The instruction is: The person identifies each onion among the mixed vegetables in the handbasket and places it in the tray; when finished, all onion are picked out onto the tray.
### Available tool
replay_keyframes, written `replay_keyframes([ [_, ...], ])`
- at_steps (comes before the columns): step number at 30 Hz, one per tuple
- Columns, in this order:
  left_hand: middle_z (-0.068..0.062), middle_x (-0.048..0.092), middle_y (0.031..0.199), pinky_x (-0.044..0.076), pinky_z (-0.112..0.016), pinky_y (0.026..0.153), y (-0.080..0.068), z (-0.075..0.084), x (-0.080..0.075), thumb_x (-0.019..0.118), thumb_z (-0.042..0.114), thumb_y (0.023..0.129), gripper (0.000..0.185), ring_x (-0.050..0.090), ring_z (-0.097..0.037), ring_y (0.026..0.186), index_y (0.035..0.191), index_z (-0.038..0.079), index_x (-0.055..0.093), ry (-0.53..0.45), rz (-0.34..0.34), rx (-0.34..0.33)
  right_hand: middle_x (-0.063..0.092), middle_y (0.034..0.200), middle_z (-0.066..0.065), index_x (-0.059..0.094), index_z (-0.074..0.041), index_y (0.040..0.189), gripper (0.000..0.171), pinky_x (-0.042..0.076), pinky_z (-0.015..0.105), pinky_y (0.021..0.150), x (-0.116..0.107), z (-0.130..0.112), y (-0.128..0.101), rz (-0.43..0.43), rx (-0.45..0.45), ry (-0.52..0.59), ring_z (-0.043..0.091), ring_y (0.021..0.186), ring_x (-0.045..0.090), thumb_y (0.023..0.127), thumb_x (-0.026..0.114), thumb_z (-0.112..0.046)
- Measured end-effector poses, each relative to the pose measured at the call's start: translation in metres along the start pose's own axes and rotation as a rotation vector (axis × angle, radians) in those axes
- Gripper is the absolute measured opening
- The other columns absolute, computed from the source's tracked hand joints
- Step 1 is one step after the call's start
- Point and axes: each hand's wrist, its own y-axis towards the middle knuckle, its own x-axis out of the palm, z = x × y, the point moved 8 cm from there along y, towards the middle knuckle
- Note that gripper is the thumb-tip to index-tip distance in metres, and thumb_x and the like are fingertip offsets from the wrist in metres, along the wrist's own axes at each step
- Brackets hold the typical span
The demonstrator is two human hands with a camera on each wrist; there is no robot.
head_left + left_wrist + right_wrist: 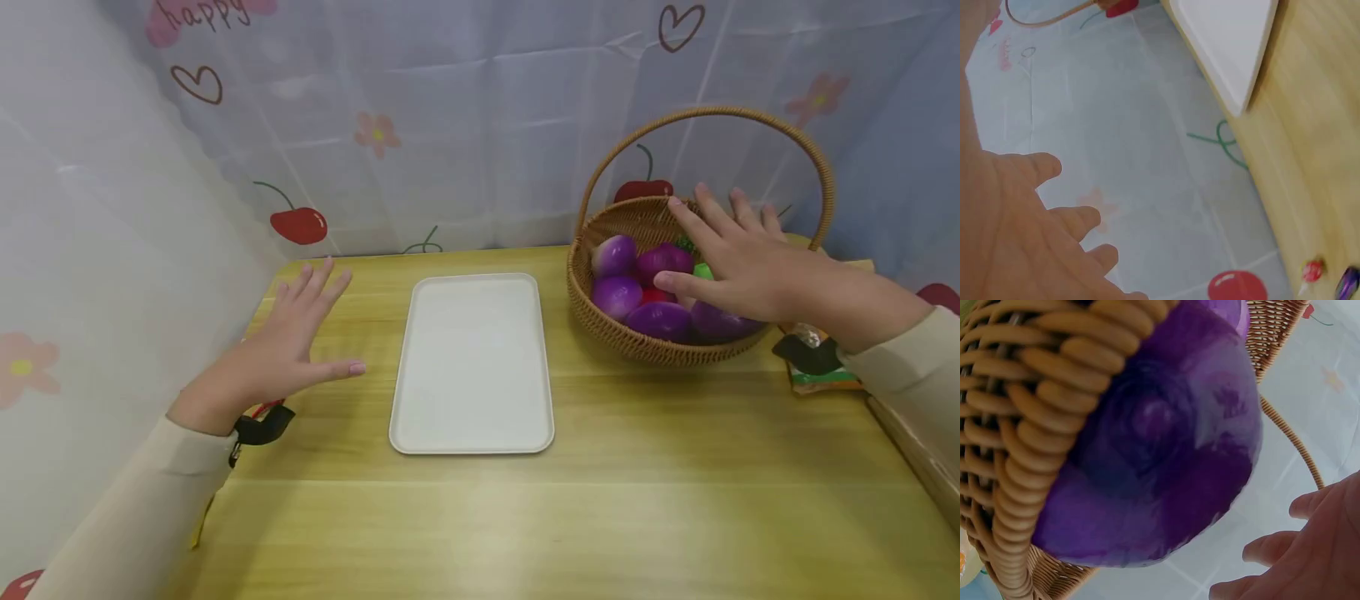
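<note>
1. A round woven wicker basket (600, 321) with a tall hoop handle is seen directly beneath the right hand (738, 262), which is held over its contents with the fingers spread and nearly straight, pointing away from the person and slightly leftward.

2. The basket is filled with glossy purple onion-shaped toy vegetables (660, 321); a small green piece (702, 271) and a red piece (655, 296) are glimpsed among them, just below the thumb. Whether the palm is touching the vegetables cannot be told from the head view; nothing is gripped.

3. In the right wrist view, one purple vegetable (1166, 450) is shown bulging against the basket's woven rim (1041, 387), with the fingertips (1272, 547) relaxed, apart from it and closed on nothing.

4. The left hand (288, 346) is held flat and open above the pale wooden table (675, 483), fingers fanned, well apart from the basket. Nothing is held; contact with the table cannot be confirmed.

5. A white rectangular plastic tray (472, 367) is laid between the two hands, just to the right of the left hand's thumb, its long axis running away from the person. Its corner (1235, 56) is caught in the left wrist view.

6. The right hand is clearly nearer the vegetables; the left is nearer the tray.
</note>
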Motion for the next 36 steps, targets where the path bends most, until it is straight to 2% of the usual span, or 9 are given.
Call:
replay_keyframes([
  [7,-0.003,-0.005,0.175,-0.007,-0.061,0.122,-0.009,0.016,0.035,0.082,0.052,0.090,0.117,-0.011,-0.031,0.158,0.171,0.022,0.003,-0.149,0.012,-0.009,-0.030,0.168,0.015,-0.020,-0.019,0.166,0.094,-0.019,0.076,0.109,0.001,-0.001,-0.003,0.006,-0.011,0.038,0.053,0.145,-0.031,0.109,0.041,-0.062],
  [11,0.004,-0.003,0.175,0.001,-0.068,0.121,-0.007,0.023,0.050,0.084,0.055,0.087,0.119,-0.010,-0.026,0.159,0.171,0.030,0.003,-0.242,0.020,-0.052,-0.029,0.168,0.016,-0.019,-0.017,0.166,0.097,-0.018,0.075,0.109,0.002,0.001,-0.005,0.009,-0.009,0.044,0.056,0.145,-0.028,0.108,0.044,-0.062],
  [14,0.005,-0.001,0.175,0.009,-0.072,0.119,-0.005,0.026,0.060,0.086,0.060,0.083,0.123,-0.007,-0.027,0.159,0.171,0.033,0.005,-0.283,0.020,-0.097,-0.028,0.168,0.017,-0.018,-0.016,0.166,0.098,-0.015,0.077,0.109,0.003,0.001,-0.006,0.011,-0.009,0.059,0.058,0.146,-0.025,0.107,0.046,-0.061],
  [20,0.003,-0.001,0.175,0.013,-0.072,0.118,-0.005,0.031,0.075,0.086,0.067,0.077,0.130,-0.005,-0.033,0.159,0.171,0.025,0.008,-0.284,0.006,-0.135,-0.025,0.169,0.018,-0.017,-0.017,0.167,0.099,-0.013,0.079,0.109,0.006,0.000,-0.004,0.012,-0.018,0.122,0.058,0.147,-0.023,0.107,0.049,-0.059],
  [27,0.004,-0.004,0.175,0.017,-0.072,0.117,-0.007,0.035,0.085,0.085,0.074,0.073,0.135,-0.007,-0.028,0.159,0.171,0.032,0.001,-0.313,-0.019,-0.173,-0.025,0.170,0.017,-0.018,-0.017,0.167,0.096,-0.012,0.077,0.111,0.008,0.005,-0.005,0.009,-0.017,0.169,0.054,0.148,-0.024,0.109,0.048,-0.057],
  [36,-0.003,-0.002,0.176,0.015,-0.066,0.121,-0.015,0.036,0.104,0.087,0.072,0.071,0.143,-0.006,-0.027,0.159,0.171,0.024,-0.002,-0.328,-0.049,-0.197,-0.024,0.171,0.011,-0.021,-0.022,0.165,0.091,-0.005,0.080,0.112,0.014,0.017,-0.011,-0.011,0.006,0.301,0.046,0.152,-0.024,0.111,0.046,-0.052],
])
